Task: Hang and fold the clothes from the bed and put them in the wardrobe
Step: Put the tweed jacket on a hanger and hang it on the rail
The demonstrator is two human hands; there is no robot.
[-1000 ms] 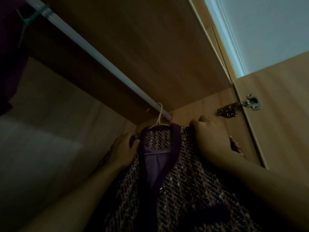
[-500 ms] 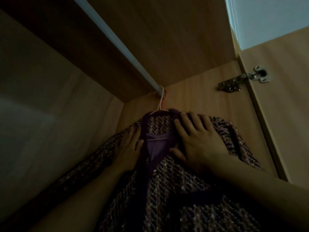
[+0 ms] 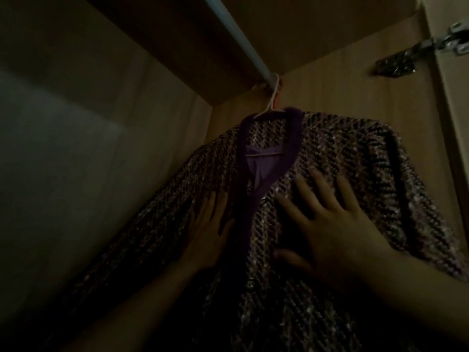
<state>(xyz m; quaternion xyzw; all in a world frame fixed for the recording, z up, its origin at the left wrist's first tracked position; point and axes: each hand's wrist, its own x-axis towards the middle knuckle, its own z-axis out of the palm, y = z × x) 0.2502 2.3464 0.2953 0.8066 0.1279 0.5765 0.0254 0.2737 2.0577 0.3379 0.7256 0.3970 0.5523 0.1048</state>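
Purple tweed jacket [image 3: 330, 158] hung on rail [image 3: 243, 39]; left hand [image 3: 205, 237], right hand [image 3: 327, 219] flat, grip wide, smoothing. Next, probably: release.

Legible text, labels, brands, numbers, signs: none. The dim, blurred head view shows no readable marking on any surface.

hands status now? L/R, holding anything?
Left hand: open, fingers flat on the tweed jacket, holding nothing.
Right hand: open, fingers spread and pressed on the jacket front, holding nothing.
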